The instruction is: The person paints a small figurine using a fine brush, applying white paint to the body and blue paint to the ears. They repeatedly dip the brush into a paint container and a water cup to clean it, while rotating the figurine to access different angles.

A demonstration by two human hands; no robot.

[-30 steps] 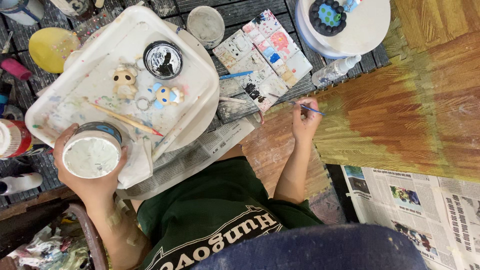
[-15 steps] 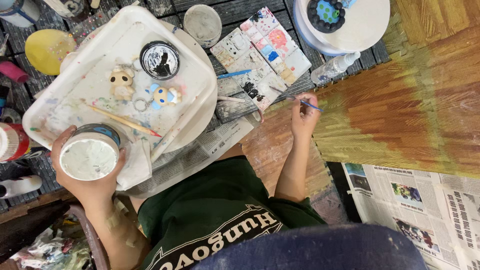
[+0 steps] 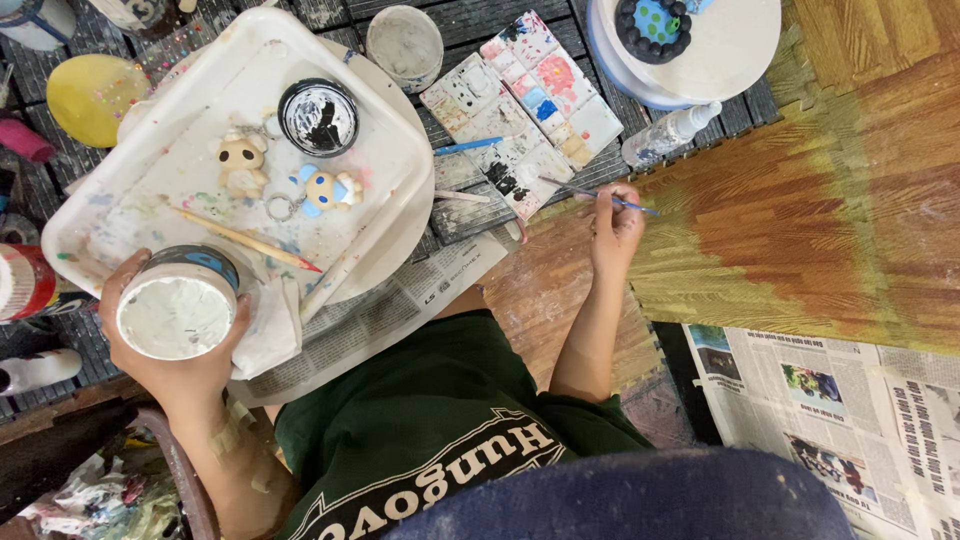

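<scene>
My left hand (image 3: 175,385) grips a round cup of white paint (image 3: 176,316) from below, at the near corner of a paint-stained white tray (image 3: 150,200). My right hand (image 3: 615,232) pinches a thin blue-handled paintbrush (image 3: 598,197), its tip at the left edge of a large painting (image 3: 800,230) of brown, orange and yellow-green strokes. Beside that hand lies a white well palette (image 3: 530,105) with dabs of several colours.
On the tray lie two small figurine keychains (image 3: 242,160) (image 3: 325,188), a black-and-white paint cup (image 3: 318,117) and a wooden brush (image 3: 245,240). A small clear bottle (image 3: 670,135), a white round tub (image 3: 720,55), a grey lid (image 3: 404,45) and newspaper (image 3: 850,410) surround the painting.
My right hand with the brush has shifted only slightly at the painting's edge. The left hand keeps the paint cup in the same place.
</scene>
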